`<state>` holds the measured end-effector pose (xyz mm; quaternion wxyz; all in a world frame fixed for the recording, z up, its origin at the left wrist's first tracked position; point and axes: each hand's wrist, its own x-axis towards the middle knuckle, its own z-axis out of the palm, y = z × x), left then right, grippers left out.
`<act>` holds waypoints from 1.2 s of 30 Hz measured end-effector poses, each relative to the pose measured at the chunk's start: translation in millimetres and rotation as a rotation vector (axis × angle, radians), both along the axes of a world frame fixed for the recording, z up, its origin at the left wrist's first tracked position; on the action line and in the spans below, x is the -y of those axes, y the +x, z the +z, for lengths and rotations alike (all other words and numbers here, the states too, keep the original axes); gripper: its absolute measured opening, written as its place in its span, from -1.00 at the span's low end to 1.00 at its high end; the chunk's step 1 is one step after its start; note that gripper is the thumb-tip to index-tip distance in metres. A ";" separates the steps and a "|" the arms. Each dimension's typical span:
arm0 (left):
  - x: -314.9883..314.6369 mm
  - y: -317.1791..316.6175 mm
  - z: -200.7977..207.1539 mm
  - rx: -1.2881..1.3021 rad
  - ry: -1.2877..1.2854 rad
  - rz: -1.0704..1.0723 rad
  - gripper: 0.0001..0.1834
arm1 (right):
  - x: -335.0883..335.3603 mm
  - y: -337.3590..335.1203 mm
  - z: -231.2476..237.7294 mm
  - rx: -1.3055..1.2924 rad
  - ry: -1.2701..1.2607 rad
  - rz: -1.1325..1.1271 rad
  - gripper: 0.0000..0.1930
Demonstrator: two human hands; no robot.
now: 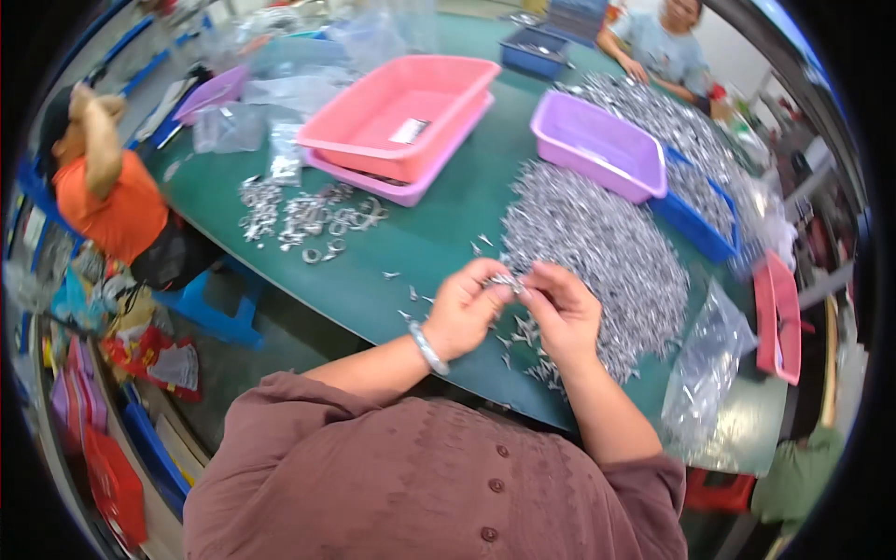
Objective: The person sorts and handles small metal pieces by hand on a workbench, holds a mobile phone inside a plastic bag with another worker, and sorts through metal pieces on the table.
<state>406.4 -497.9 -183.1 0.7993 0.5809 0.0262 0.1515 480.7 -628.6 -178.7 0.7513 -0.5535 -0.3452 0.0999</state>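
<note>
Left hand (464, 313) and right hand (561, 313) meet over the green table (420, 245), fingertips pinched together on a small metal piece (507, 279); the metal pile (597, 245) spreads at two o'clock; purple bin (597, 145) beyond; pink trays (406, 117) at eleven.

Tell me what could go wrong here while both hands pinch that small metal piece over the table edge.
The small metal piece, pinched between the left hand and right hand, could slip and fall among the loose parts. The big heap of metal parts lies close to the green table's near edge, so a forearm might sweep some off.
</note>
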 end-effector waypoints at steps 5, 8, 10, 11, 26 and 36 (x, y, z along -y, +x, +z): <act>0.2 4.3 1.6 0.132 0.153 0.008 -0.89 | 5.6 2.9 -0.6 0.042 0.054 0.026 -0.65; 2.1 3.0 2.7 0.156 0.223 0.027 -0.90 | 9.2 0.7 1.2 0.052 0.041 0.027 -0.65; 2.7 1.8 2.6 0.194 0.294 0.060 -0.91 | 9.9 -0.9 0.8 0.051 0.056 0.034 -0.65; 3.1 1.8 2.3 0.194 0.293 0.060 -0.91 | 10.2 -1.4 0.7 0.051 0.055 0.033 -0.65; 4.8 4.0 -3.5 0.225 0.160 0.058 -0.88 | 10.7 3.2 -3.7 0.254 -0.100 -0.125 -0.67; 1.0 0.1 -2.0 0.249 0.291 0.075 -0.88 | 9.8 0.0 -9.6 0.117 0.011 -0.024 -0.64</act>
